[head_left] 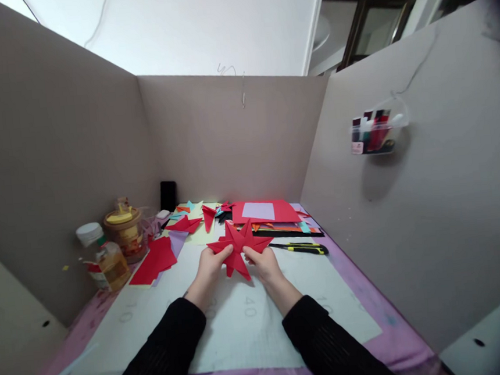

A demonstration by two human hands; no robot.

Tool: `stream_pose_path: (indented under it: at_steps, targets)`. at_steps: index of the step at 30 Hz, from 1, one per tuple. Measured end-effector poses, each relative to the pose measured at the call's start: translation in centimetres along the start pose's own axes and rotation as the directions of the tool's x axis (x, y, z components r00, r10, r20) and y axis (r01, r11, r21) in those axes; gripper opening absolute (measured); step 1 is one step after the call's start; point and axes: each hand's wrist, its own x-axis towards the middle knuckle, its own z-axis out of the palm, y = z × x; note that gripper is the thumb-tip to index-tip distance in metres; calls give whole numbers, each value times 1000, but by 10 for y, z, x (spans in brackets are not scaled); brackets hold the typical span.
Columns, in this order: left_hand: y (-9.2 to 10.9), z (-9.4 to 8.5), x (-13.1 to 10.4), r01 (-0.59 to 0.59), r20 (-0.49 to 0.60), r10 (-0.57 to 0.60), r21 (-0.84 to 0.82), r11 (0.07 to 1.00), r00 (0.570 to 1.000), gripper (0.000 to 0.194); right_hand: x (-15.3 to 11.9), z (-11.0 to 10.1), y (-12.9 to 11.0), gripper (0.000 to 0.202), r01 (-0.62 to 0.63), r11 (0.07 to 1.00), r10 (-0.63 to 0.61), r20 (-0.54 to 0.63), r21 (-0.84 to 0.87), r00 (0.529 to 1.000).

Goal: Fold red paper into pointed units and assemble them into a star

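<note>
Between my two hands a red folded paper star with several points is held up above the white sheet. My left hand pinches its left side, thumb on the near face. On the other side my right hand grips it the same way, thumb near the centre. The fingers behind the star are hidden. Just right of the star lies a yellow and black utility knife.
At left stand a bottle of amber liquid and a brown jar. Red paper sheets lie near them. Behind are folded red pieces, a stack of coloured paper and a black phone. Grey partitions enclose the table.
</note>
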Motion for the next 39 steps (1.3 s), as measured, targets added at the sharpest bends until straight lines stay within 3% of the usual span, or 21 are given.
stream_pose_path:
  at_steps: [15,19,23,24,27,30,35,39]
  targets:
    - [-5,-3,2,-19,11,18,74,997,1000,38,0,4,10,30,-29,994,29,-4,102,1000]
    - [-3,-8,3,-3,19,2,58,998,1000,41,0,2,5,40,-75,985,66,63,155,996]
    - [10,-16,3,56,79,-59,45,997,995,44,1,-10,-17,62,-124,966,80,193,228,978]
    - [15,-19,3,76,113,-81,47,996,990,44,1,-15,-24,70,-158,959,97,255,234,962]
    - [28,-24,1,123,213,-134,66,990,968,44,1,-29,-41,83,-314,926,140,587,207,798]
    - [34,-29,-1,137,250,-155,88,987,956,40,0,-39,-48,92,-300,942,111,709,148,697]
    - [37,-33,-1,147,285,-178,128,981,942,36,4,-48,-40,94,-210,978,118,772,20,624]
    - [43,-30,-6,151,341,-207,182,972,917,30,9,-48,-31,75,-2,983,144,766,-183,626]
